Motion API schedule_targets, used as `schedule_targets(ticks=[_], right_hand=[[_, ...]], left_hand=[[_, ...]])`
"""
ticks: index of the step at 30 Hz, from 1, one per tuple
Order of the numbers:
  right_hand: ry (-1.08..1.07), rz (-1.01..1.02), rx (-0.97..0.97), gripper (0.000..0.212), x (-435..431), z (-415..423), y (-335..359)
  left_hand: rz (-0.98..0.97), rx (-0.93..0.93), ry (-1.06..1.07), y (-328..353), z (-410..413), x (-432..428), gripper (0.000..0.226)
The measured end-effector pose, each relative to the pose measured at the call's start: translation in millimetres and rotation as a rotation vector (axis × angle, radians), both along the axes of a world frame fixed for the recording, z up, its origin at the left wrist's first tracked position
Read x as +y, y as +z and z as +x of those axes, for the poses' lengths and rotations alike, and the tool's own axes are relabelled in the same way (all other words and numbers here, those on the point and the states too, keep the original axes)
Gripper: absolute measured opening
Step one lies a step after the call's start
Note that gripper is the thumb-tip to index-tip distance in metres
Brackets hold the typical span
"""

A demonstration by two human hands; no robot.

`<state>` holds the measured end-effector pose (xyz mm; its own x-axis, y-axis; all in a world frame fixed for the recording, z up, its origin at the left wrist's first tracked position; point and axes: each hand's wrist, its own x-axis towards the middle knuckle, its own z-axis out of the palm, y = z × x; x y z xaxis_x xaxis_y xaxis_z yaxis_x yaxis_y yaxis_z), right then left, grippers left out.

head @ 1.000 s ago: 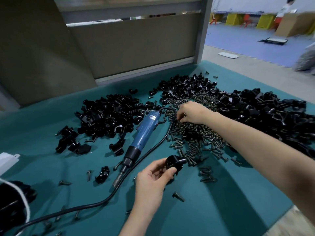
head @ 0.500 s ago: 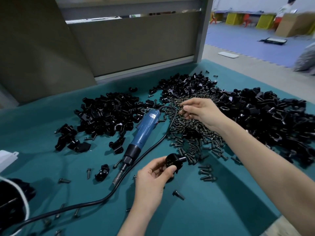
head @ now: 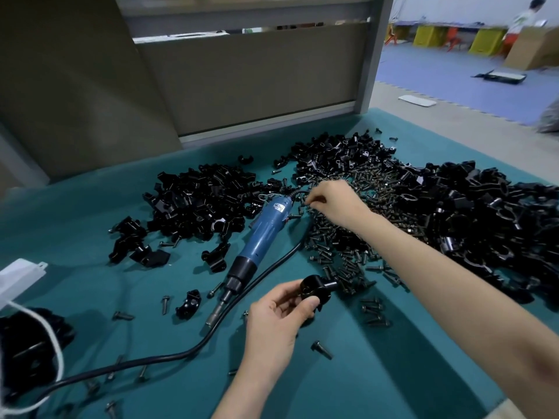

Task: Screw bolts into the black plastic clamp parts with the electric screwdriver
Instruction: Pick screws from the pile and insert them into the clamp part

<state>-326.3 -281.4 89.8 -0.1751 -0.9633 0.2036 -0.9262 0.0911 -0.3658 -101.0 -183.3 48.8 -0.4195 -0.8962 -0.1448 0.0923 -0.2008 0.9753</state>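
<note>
Held a small rounded black plastic clamp part [head: 314, 290] in the left hand [head: 278, 316], thumb and curled fingers closed round its ring, short stub pointing right, low over the teal-covered table [head: 393, 382] and just in front of the heap of small dark metal bolts [head: 348, 255]. Had the right hand [head: 335, 201] stretched across to the heap's far left corner, fingers curled down, tips bunched among the bolts; could not tell whether pinching one or merely touching. Found the blue electric screwdriver with a black collar [head: 266, 231] lying flat on the table between the hands, untouched, pointed end toward the near side, rear end just beside the right fingertips. Traced its black power cable [head: 193, 347] from that rear end down along the tool's right side, past the left of the left hand and off toward the near left corner. Saw a left pile of loose black clamp parts [head: 205, 207] beside the screwdriver, a larger right pile of clamp parts [head: 469, 213] beyond the bolts, and a back pile of clamp parts [head: 332, 152] behind them. Noted one lone clamp part [head: 189, 303] left of the tool's tip, a single loose bolt [head: 322, 349] just right of the left wrist, and more bolts scattered along the cable. Noted a white plastic piece [head: 18, 276] at the left edge, a grey partition panel [head: 242, 86] behind the table, and a blurred person [head: 523, 19] far off.
</note>
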Motion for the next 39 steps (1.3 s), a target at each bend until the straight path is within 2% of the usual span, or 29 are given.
schedule_targets(ticks=[3, 7, 11, 14, 17, 21, 23, 25, 29, 33, 36, 39], right_hand=[[0.056, 0.201, 0.191, 0.023, -27, 0, 2], [0.063, 0.329, 0.329, 0.027, -44, -5, 8], [0.09, 0.402, 0.383, 0.028, -50, 2, 13], [0.106, 0.441, 0.353, 0.032, -47, 0, 10], [0.054, 0.35, 0.133, 0.032, -33, -4, 19], [-0.019, -0.039, -0.435, 0.014, 14, 5, 43], [0.045, -0.097, -0.732, 0.015, 52, 20, 47], [0.117, -0.083, -0.844, 0.019, 88, 39, 43], [0.153, -0.057, -0.801, 0.021, 123, 73, 22], [0.168, -0.09, -0.607, 0.026, 132, 79, 9], [0.209, -0.144, -0.453, 0.017, 136, 81, 3], [0.25, -0.182, -0.394, 0.012, 140, 86, -2]], left_hand=[[-0.002, -0.013, -0.006, 0, 1, 1, 0.025], [0.018, -0.002, -0.011, 0, 1, 1, 0.026], [0.024, -0.001, -0.011, 1, 1, 0, 0.026], [0.019, -0.002, -0.017, 3, 1, 1, 0.026], [0.01, -0.002, -0.022, 3, 2, 1, 0.026], [0.01, 0.003, -0.02, 2, 2, 0, 0.025], [0.011, 0.008, -0.016, 2, 1, -1, 0.025], [-0.007, 0.006, -0.019, 0, 1, -2, 0.024], [-0.051, -0.011, -0.016, -2, 0, -4, 0.019], [-0.075, 0.002, -0.049, -4, 1, -3, 0.025], [-0.081, 0.016, -0.044, -5, 2, -3, 0.026], [-0.078, 0.036, -0.046, -5, 2, -2, 0.025]])
